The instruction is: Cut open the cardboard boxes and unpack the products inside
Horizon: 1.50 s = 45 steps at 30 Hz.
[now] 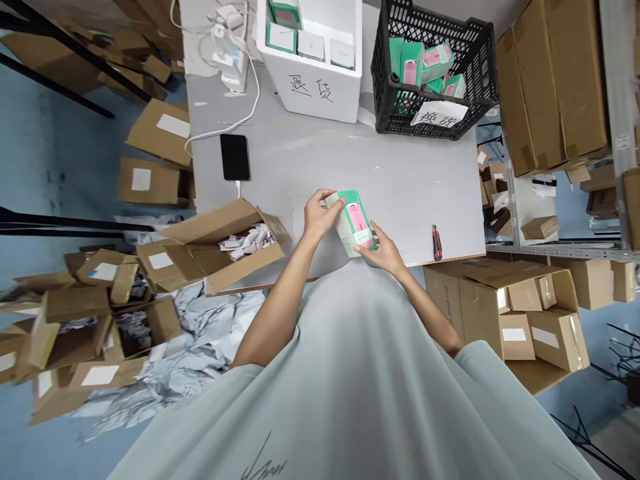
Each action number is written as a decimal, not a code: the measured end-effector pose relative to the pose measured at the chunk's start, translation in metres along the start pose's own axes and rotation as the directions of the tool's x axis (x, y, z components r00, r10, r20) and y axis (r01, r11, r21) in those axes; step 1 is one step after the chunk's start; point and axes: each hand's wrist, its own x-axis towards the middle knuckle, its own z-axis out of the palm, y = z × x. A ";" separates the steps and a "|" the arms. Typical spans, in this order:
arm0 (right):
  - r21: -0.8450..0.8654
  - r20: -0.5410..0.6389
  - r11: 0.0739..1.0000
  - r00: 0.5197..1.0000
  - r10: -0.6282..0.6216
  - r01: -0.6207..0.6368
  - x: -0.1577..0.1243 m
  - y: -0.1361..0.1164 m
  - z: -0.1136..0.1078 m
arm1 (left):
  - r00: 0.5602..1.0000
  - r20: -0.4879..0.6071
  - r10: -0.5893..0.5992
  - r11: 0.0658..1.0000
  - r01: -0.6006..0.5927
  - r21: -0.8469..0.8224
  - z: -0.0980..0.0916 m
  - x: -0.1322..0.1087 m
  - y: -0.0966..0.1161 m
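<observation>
Between my two hands is a small green and white product box (357,217) with a pink item pictured on its front. My left hand (320,215) grips its upper left side, thumb on the front. Fingers of my right hand (384,249) close around the lower right corner. The box is tilted, just in front of my shirt, over the near edge of the table (400,180). To the left, an open cardboard box (245,263) holds crumpled paper. A red and black utility knife (437,242) lies on the table to the right.
A white foam bin (320,87) and a black plastic crate (435,127), both holding similar boxes, stand at the table's back. A phone (235,157) is plugged into a white cable. Cardboard boxes and paper cover the floor at left; a large carton (465,307) stands at right.
</observation>
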 end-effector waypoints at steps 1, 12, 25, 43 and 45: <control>-0.082 -0.036 0.997 0.999 -0.009 0.006 0.001 -0.001 0.002 | 0.999 -0.026 0.030 0.999 -0.029 0.033 0.002 -0.001 0.002; 0.627 0.337 0.752 0.941 -0.025 -0.205 -0.006 -0.001 -0.014 | 0.980 0.188 0.067 0.988 -0.039 -0.146 -0.015 0.003 0.018; 0.138 0.065 0.990 0.997 -0.051 0.042 0.010 -0.010 0.000 | 0.986 -0.034 0.166 0.971 -0.157 0.180 0.011 -0.011 0.017; 0.477 0.314 0.878 0.943 -0.114 -0.052 0.008 -0.002 -0.019 | 0.988 0.153 0.007 0.998 0.002 -0.058 0.003 -0.013 0.018; 0.335 0.195 0.940 0.972 -0.133 0.061 0.010 -0.003 -0.016 | 0.994 0.106 0.040 0.999 -0.038 -0.022 0.005 -0.011 0.016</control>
